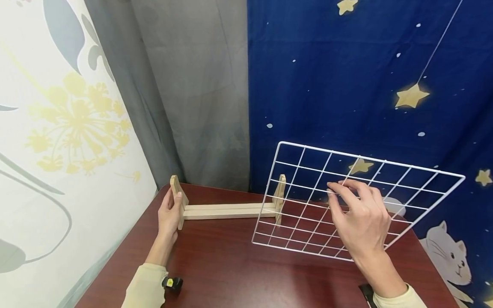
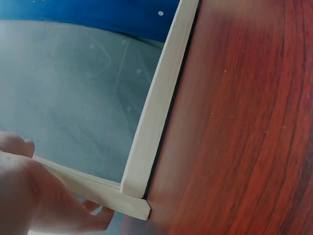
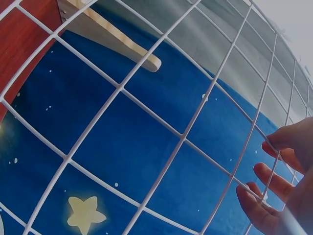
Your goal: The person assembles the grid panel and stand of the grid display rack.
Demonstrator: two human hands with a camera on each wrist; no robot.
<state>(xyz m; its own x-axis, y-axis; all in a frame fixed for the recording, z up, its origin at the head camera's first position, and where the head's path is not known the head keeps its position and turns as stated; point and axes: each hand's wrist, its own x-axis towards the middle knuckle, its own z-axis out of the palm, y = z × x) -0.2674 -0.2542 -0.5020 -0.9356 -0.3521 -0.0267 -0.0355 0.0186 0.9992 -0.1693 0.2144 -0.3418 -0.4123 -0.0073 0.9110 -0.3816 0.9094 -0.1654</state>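
Nearest the camera, a pale yellow right sleeve [image 1: 400, 299] is seen at the lower edge, with a matching left sleeve [image 1: 144, 286] and a black wrist device [image 1: 175, 283] across from it. A reddish-brown table [image 1: 231, 265] is backed by a grey curtain [image 1: 200, 85] and a blue star-printed curtain [image 1: 327, 94]; a white floral-printed hanging [image 1: 23, 137] is seen at the left. The right end of a wooden rack [image 1: 227, 213] is partly crossed by the wires of a white wire grid panel [image 3: 182, 138], held up on the table's right side.

The rack is set toward the table's far edge, its long axis laid left to right and its two end uprights pointed upward. The panel is held tilted, its long axis also run left to right, its upper edge sloped down rightward in the head view. Whether its lower edge is touching the table cannot be told.

The rack's left upright [image 1: 174, 184] is gripped by the left hand [image 1: 168, 214], thumb on the near side. A panel wire is pinched by the right hand [image 1: 363, 216], its back turned to the head camera.
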